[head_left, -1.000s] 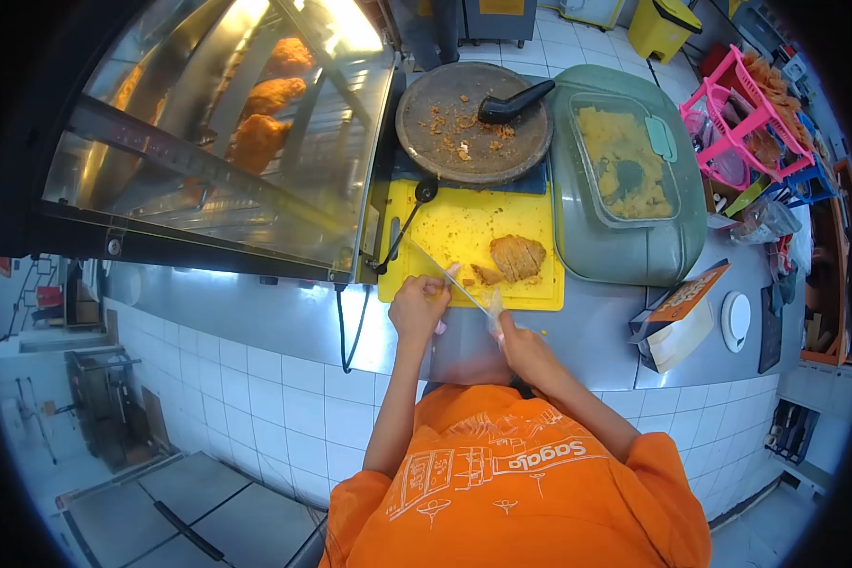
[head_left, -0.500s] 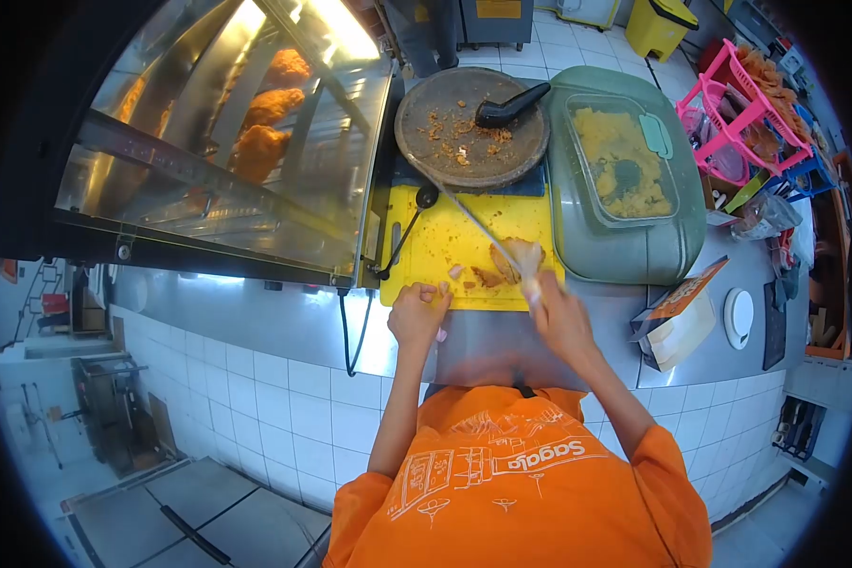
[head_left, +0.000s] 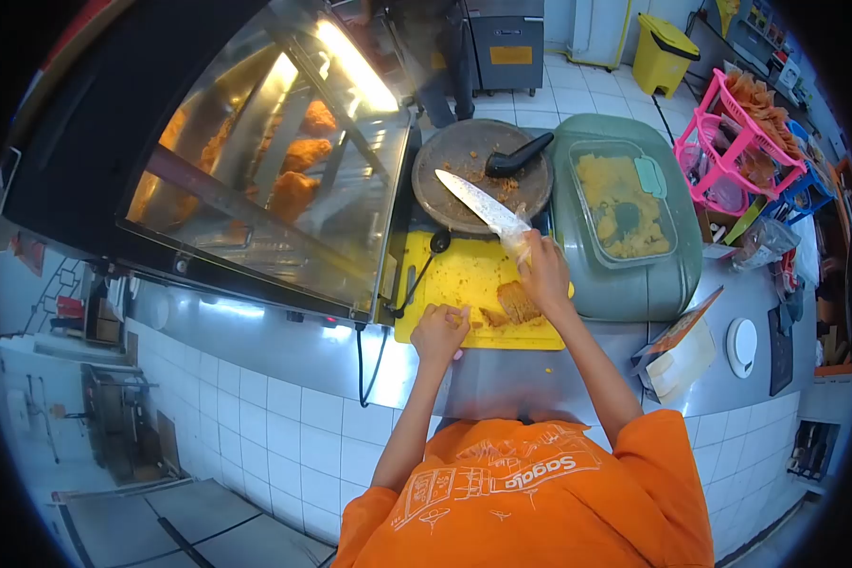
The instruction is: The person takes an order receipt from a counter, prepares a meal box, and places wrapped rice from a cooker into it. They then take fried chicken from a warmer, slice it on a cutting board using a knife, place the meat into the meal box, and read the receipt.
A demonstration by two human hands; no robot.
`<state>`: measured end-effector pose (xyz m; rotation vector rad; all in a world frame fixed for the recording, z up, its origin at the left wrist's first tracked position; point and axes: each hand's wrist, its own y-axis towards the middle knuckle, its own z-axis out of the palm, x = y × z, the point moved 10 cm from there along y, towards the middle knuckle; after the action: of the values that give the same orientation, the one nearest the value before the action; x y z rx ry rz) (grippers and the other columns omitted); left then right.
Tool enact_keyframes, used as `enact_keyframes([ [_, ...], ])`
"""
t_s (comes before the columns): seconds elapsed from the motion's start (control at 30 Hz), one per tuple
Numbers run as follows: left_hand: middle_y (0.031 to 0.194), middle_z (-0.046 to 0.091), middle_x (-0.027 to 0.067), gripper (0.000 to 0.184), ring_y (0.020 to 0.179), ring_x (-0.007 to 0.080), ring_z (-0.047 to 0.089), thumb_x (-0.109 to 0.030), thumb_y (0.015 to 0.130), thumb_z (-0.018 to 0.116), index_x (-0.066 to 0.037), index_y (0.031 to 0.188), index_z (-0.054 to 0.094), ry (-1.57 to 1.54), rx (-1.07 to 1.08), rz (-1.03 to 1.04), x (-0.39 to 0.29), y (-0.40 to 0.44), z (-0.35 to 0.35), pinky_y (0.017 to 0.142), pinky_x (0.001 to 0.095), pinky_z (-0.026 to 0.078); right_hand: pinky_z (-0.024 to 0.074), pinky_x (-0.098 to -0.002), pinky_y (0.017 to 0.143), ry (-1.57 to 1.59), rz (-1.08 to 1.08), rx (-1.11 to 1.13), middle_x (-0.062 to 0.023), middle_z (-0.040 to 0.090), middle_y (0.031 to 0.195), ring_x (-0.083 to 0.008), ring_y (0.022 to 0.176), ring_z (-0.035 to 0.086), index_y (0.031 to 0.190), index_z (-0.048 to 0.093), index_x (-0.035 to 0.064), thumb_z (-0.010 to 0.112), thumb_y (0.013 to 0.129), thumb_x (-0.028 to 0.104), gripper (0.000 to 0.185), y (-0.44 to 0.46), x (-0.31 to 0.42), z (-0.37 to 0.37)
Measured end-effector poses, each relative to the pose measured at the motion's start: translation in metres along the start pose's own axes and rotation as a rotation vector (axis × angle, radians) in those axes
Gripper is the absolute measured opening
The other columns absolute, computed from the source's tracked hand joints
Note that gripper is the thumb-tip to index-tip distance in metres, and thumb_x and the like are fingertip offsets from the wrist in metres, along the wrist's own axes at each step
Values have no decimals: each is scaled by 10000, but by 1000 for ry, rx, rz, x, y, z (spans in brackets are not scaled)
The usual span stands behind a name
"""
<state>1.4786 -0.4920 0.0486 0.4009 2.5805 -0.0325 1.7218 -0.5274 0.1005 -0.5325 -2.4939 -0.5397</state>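
Observation:
My right hand (head_left: 545,273) is wrapped round the pale, whitish handle of a kitchen knife (head_left: 473,202). Its broad blade points up and left over the stone mortar (head_left: 431,204). At the front left of the yellow cutting board (head_left: 464,270), my left hand (head_left: 441,331) has its fingers curled together; what they hold, if anything, is too small to make out. A browned fried piece of food (head_left: 518,302) lies on the board, with smaller bits and crumbs between it and my left hand. A black pestle (head_left: 519,156) rests in the mortar among brown crumbs.
A glass warming cabinet (head_left: 284,170) with fried pieces stands left. A black spoon (head_left: 439,242) lies on the board's left side. To the right are a green bin (head_left: 625,293) bearing a clear food container (head_left: 625,204), an open carton (head_left: 677,355) and a pink rack (head_left: 729,133). Someone's legs (head_left: 435,66) show behind.
My right hand has raised the knife from the fried piece on the board and swung it up and away, over the mortar. My left hand stays near the board's front edge. The view has shifted.

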Motion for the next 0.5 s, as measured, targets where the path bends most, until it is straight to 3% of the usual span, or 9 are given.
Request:
enact_keyframes([
  [0.2,792,667,26,206,745,257,670,-389,746,768,-199,824,756,-138,71,-75,15,5,3,649,397,521,452,-490,864,169,-42,-69,-207,569,1065,-426,1025,554,1171,491,62,676,767,59,444,24,-6,13],
  [0.23,804,688,40,236,741,210,675,-370,758,787,-154,852,771,-155,95,-132,17,6,0,664,365,524,449,-487,876,192,-23,-70,-205,566,1075,-421,1036,552,1166,497,53,685,773,77,435,29,-6,11],
  [0.37,803,683,41,279,722,104,623,-262,817,793,-3,911,748,-702,123,-160,6,10,-33,650,258,482,446,-475,890,259,-20,-173,-208,578,1087,-407,1059,546,1138,522,23,719,784,123,417,43,-11,-7],
  [0.47,799,675,22,261,717,105,608,-232,806,798,-7,924,739,-1090,278,-248,-66,-8,-116,652,244,460,439,-462,899,270,-34,-297,-214,588,1091,-402,1054,548,1138,534,13,704,808,135,391,45,-19,-34],
  [0.5,797,676,26,235,710,104,603,-204,803,791,-11,925,733,-1089,250,-8,-92,-11,-151,640,244,459,436,-454,907,302,-22,-309,-210,586,1094,-395,1054,549,1150,529,11,691,819,131,388,44,-18,-43],
])
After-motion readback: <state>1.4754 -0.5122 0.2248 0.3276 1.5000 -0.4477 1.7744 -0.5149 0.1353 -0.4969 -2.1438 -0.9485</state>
